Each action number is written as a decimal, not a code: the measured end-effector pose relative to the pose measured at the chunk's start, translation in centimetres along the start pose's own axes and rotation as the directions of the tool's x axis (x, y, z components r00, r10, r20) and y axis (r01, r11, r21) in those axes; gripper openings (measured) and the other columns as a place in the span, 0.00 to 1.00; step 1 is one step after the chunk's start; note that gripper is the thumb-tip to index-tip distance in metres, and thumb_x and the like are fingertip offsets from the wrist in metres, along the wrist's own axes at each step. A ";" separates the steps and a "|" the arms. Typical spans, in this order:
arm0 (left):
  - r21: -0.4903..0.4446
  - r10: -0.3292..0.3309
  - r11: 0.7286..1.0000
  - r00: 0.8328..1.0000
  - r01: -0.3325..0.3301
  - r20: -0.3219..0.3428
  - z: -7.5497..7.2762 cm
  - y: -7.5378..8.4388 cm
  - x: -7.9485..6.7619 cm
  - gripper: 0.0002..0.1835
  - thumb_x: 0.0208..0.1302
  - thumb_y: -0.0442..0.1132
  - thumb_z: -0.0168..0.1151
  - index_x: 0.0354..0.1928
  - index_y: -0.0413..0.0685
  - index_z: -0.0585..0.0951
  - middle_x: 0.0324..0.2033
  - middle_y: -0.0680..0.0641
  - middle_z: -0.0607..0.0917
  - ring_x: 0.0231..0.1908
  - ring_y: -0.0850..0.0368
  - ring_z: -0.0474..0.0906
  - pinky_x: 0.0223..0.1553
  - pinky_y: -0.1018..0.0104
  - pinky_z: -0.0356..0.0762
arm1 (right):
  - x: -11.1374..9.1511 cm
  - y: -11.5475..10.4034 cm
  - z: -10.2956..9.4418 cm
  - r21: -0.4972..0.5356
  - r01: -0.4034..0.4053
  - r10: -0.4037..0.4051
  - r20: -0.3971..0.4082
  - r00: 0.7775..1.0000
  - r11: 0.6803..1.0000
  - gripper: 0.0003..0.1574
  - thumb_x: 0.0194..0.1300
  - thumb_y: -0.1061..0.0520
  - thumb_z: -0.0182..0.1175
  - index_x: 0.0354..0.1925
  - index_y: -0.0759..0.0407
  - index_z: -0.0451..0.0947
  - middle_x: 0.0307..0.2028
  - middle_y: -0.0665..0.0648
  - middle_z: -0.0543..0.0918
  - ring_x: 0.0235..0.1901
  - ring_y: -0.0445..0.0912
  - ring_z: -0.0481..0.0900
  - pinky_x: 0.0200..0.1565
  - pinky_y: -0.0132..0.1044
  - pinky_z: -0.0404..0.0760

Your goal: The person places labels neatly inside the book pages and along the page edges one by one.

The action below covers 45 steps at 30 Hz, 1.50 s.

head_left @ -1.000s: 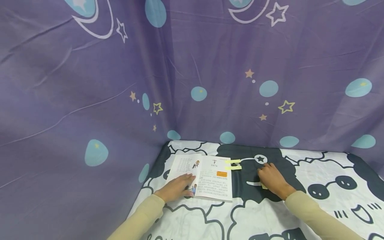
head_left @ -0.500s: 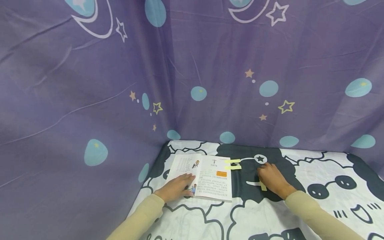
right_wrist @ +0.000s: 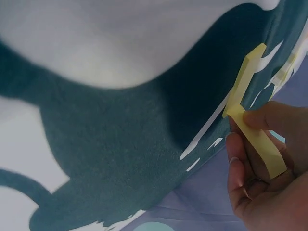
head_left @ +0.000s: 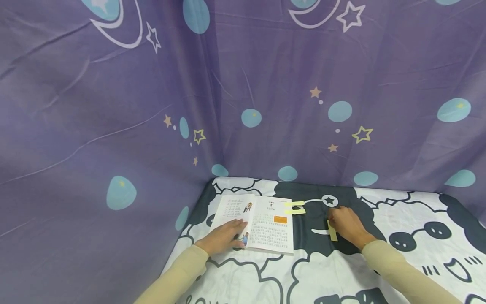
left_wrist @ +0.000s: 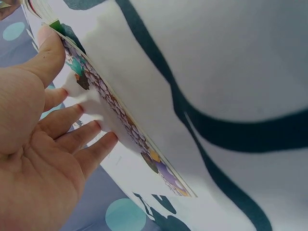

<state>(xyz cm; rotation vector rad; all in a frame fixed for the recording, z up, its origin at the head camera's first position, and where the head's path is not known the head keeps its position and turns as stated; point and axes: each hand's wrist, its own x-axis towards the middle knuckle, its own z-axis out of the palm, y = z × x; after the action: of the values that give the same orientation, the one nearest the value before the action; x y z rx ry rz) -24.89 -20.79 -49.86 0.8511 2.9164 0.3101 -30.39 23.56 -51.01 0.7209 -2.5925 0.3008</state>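
Observation:
An open book point(head_left: 270, 228) lies on the patterned cloth, its pages printed with text and small pictures. My left hand point(head_left: 222, 238) rests on the left page with fingers extended; in the left wrist view the thumb touches the book's edge. Two yellow sticky strips point(head_left: 295, 212) stick out past the right page's edge. To the right of the book, my right hand point(head_left: 346, 226) pinches a yellow sticky note point(right_wrist: 262, 144) between thumb and fingers. One end of it meets another yellow piece point(right_wrist: 246, 74), seen below the hand in the head view.
A black-and-white cartoon cloth point(head_left: 326, 274) covers the surface under the book. Purple curtains point(head_left: 288, 84) with stars and moons hang behind it and along the left side.
My right hand has shifted slightly to the right, and more of the yellow piece beneath it shows. The left hand and the book have stayed in place.

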 end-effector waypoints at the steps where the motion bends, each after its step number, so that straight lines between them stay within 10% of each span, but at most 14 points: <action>1: -0.001 -0.002 1.000 1.000 0.002 0.000 0.0 0.0 0.0 0.42 0.65 0.58 0.65 0.75 0.42 0.68 0.74 0.38 0.67 0.74 0.41 0.62 0.74 0.47 0.61 | 0.0 0.0 -0.1 0.017 -0.016 0.016 0.004 1.000 1.000 0.11 0.50 0.72 0.71 0.24 0.61 0.80 0.22 0.52 0.81 0.24 0.49 0.77 0.26 0.45 0.80; 45: -0.005 -0.006 1.000 1.000 0.006 -0.005 0.1 0.0 0.0 0.43 0.66 0.58 0.65 0.76 0.43 0.67 0.75 0.38 0.67 0.75 0.41 0.61 0.74 0.47 0.61 | 0.2 0.4 -0.7 0.133 -0.159 0.147 0.097 0.984 0.978 0.09 0.55 0.73 0.66 0.29 0.62 0.80 0.25 0.53 0.82 0.25 0.44 0.78 0.26 0.44 0.82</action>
<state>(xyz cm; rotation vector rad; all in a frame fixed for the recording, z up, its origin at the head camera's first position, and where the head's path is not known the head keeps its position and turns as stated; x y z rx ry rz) -24.87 -20.83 -49.95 0.8425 2.9207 0.3199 -30.54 23.98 -50.35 0.5929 -2.7366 0.5141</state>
